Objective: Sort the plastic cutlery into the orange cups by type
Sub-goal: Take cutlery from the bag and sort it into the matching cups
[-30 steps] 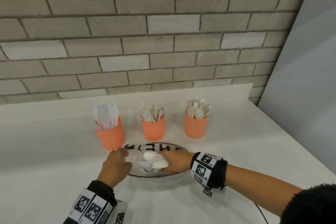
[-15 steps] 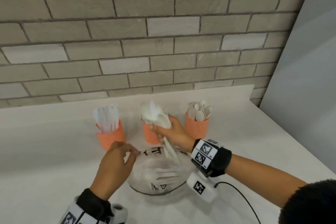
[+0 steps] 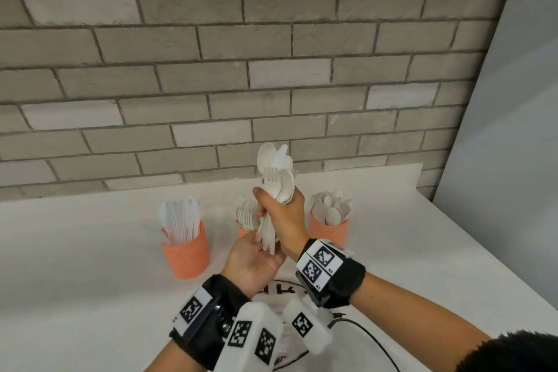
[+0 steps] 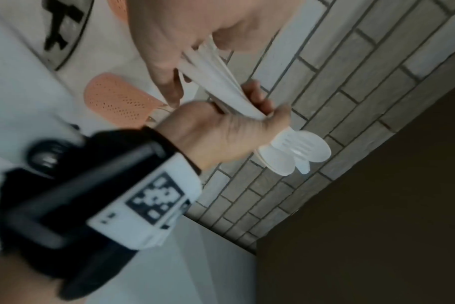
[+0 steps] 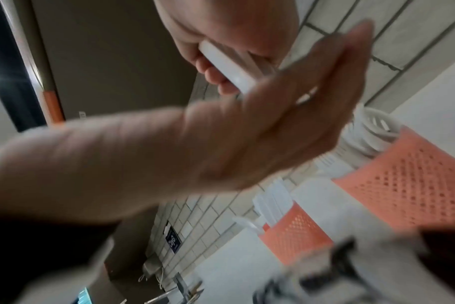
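Three orange mesh cups stand in a row near the wall: knives in the left cup, forks in the middle cup, spoons in the right cup. My right hand grips a mixed bundle of white cutlery upright above the middle cup, with spoon heads, fork tines and a knife tip sticking up. In the left wrist view the right hand wraps the fanned handles. My left hand lies palm up beneath it, its straight fingers touching the handle ends.
A clear bowl with black lettering sits on the white table under my wrists, mostly hidden. A brick wall runs behind the cups. A grey panel bounds the right side. A black cable trails by my right forearm.
My right hand picked the cutlery bundle out of the bowl and raised it above the middle cup. My left hand left the bowl rim and came up under the handles.
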Demonstrator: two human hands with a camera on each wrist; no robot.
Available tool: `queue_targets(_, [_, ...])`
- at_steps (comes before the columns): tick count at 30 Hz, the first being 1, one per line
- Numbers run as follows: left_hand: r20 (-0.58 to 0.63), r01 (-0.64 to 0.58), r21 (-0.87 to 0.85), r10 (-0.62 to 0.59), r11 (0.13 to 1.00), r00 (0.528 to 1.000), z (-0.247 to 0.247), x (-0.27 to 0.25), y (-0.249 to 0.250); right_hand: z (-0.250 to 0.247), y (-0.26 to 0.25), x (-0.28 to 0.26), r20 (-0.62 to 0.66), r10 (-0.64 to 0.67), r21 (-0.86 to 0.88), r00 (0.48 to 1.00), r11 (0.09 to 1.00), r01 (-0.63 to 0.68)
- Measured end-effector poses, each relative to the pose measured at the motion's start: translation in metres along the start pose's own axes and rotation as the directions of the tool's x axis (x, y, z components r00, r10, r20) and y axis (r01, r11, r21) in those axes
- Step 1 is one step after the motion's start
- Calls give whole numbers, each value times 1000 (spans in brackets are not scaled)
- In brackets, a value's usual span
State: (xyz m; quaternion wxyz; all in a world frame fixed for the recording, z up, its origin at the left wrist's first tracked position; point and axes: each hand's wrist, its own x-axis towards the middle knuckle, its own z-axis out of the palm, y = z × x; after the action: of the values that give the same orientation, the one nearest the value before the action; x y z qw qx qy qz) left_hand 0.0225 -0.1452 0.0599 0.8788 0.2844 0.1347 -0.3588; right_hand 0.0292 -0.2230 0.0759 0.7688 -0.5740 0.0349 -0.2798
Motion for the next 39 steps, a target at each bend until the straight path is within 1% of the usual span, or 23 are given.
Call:
queue_targets(3, [-47,-56,69,59,996,997,7,3,-3,-2,16,-8,-22,76,33,997,997,-75])
queue_targets(5, [-69,-47,119,56,992,996,9,2,-4,-3,22,-9,-63,115,36,991,993,-113])
queue_targets(8, [-56,-18,251,33,968,998,7,2,-6,-9,27,-5,-72,105,-9,992,994,-106])
queue_targets(10, [-44,-14,359,31,933,999,4,2,-7,-15,30,0,-77,92,-52,993,994,-96])
queue_targets(12, [-46,-30,476,58,879,997,1,5,-5,-21,34,6,-110,62,-130,992,989,-76])
queue_targets(14, [-33,-105,603,156,791,987,0,9,-2,-28,34,8,-134,17,-234,991,971,-49])
queue_targets(16, [40,-242,706,304,666,952,1,11,4,-36,32,7,-131,-15,-317,991,948,-27])
queue_targets(17, [97,-318,744,376,588,922,3,10,7,-39,31,6,-121,-34,-346,992,938,-10])
queue_targets(19, [219,-459,765,488,452,845,8,7,17,-46,33,4,-111,-53,-394,992,919,5])
queue_targets(21, [292,-542,757,554,365,780,14,5,29,-49,38,3,-112,-47,-420,993,908,-5])
queue_targets(23, [333,-578,755,577,312,746,19,4,40,-51,41,1,-100,-41,-439,994,898,-7])
queue_targets(25, [381,-592,766,566,250,731,26,6,48,-51,41,-1,-77,-22,-458,997,889,-16])
queue_targets(26, [409,-595,777,556,204,724,30,7,50,-50,41,-2,-62,-1,-457,998,889,-28])
queue_targets(29, [498,-596,803,525,21,690,43,14,54,-45,39,-3,2,56,-461,998,886,-49])
queue_targets(30, [516,-589,808,514,-27,685,47,17,55,-43,39,-4,27,71,-462,997,885,-50])
queue_targets(31, [526,-581,812,502,-55,687,50,20,56,-41,39,-4,49,87,-459,995,887,-55])
queue_targets(33, [519,-568,821,486,-54,703,56,25,61,-38,38,-5,95,123,-450,988,890,-67])
queue_targets(36, [472,-551,834,511,4,718,63,28,74,-39,35,-5,180,180,-449,967,890,-82])
queue_targets(37, [452,-546,838,538,17,711,65,28,80,-40,33,-4,214,205,-454,955,887,-89])
queue_targets(39, [417,-547,836,603,39,680,67,27,95,-41,32,-4,271,260,-445,927,888,-119])
